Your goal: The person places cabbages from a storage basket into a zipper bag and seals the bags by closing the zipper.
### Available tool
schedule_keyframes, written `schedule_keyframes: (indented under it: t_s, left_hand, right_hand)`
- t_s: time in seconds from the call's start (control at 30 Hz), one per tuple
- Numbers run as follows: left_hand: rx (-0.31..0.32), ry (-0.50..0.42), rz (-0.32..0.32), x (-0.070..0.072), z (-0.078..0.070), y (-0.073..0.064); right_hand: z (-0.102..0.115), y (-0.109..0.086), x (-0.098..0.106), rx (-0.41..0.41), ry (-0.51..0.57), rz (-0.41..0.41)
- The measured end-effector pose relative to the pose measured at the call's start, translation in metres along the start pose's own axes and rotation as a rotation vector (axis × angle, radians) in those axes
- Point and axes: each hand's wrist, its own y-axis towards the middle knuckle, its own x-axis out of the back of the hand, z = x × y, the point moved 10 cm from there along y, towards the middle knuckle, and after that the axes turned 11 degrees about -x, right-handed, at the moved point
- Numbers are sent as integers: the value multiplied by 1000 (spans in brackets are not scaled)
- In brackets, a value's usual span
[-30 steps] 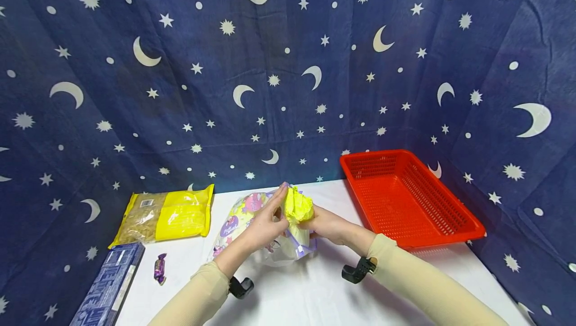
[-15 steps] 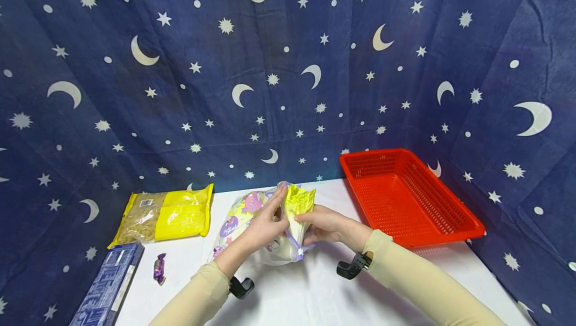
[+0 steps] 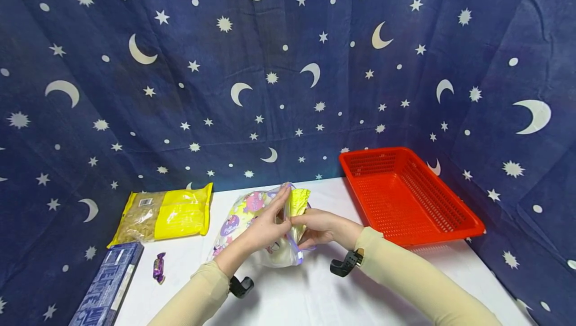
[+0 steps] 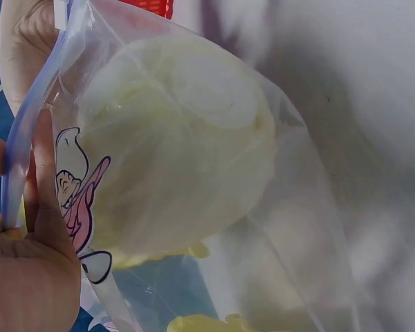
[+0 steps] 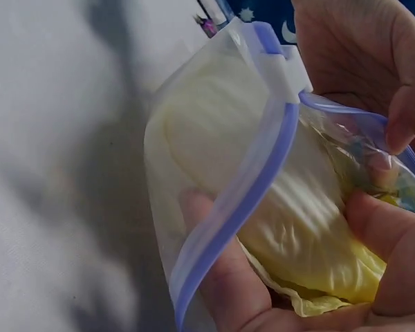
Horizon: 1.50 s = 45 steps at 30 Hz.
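A small napa cabbage, pale with yellow leaf tips, is mostly inside a clear printed zip bag. Its rounded pale end shows through the plastic in the left wrist view. My left hand holds the bag's mouth at the purple zip strip, with fingers on both sides of it. My right hand reaches in at the mouth and grips the leafy end. In the right wrist view a white slider sits on the purple strip, and one fingertip shows through the film.
A red perforated basket stands at the back right. To the left lie a yellow bag of pasta, a long blue box and a purple-wrapped candy. A star-patterned curtain hangs behind the white table.
My right hand has moved left and pushed the cabbage deeper into the bag, so less of its leafy end sticks out. My left hand has stayed at the bag's mouth.
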Motion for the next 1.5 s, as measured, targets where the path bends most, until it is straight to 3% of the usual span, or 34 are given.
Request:
schedule_keyframes:
  t_s: [0.33,0.43,0.7,1.03,1.5]
  left_hand:
    - [-30,15,25,-2,-3,1]
    - [-42,13,39,-5,-4,1]
    - [-20,0,48,-4,-3,1]
    - [-9,-3,48,-2,-4,1]
    - [28,29,42,-5,-1,-2]
  right_hand:
    - [0,5,-5,-37,-233,-33]
    - [-1,6,-4,-40,-250,-58]
    - [1,5,-4,-32,-153,-95]
    - [1,-10,3,-45,-25,-38]
    - [0,-37,26,-44,-21,-20]
